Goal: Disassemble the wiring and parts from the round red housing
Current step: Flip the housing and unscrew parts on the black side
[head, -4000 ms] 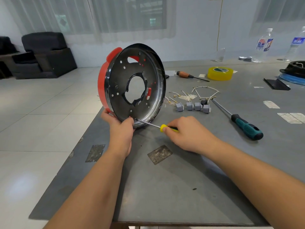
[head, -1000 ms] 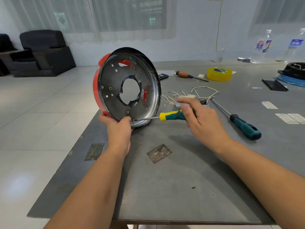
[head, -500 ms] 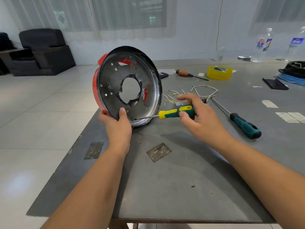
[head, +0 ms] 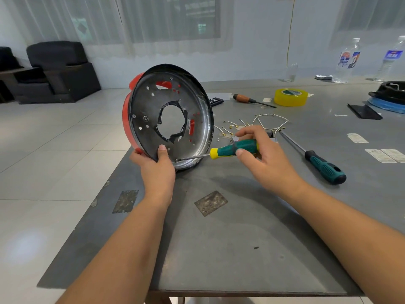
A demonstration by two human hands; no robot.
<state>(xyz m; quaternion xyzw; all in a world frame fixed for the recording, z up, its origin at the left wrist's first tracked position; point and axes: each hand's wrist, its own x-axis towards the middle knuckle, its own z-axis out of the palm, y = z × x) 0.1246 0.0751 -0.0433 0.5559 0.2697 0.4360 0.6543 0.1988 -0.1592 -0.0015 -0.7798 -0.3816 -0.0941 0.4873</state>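
Note:
The round red housing (head: 126, 119) stands on edge at the table's left side, its dark metal plate with a large centre hole facing me. My left hand (head: 157, 170) grips its lower rim, thumb on the plate. My right hand (head: 263, 159) pinches the handle of a green and yellow screwdriver (head: 232, 148) between thumb and fingers. Its tip rests at the plate's lower edge. Removed white wires with brass terminals (head: 271, 123) lie behind my right hand.
On the grey table (head: 241, 238) lie a larger green-handled screwdriver (head: 324, 165), an orange-handled screwdriver (head: 247, 99), a roll of yellow tape (head: 290, 97) and a black and blue part (head: 390, 95) at the far right. Two water bottles stand at the back. The table's left edge is close to the housing.
My right hand has slid back along the screwdriver from its yellow collar to the green handle. The housing has turned a little, and my left thumb now lies on the plate.

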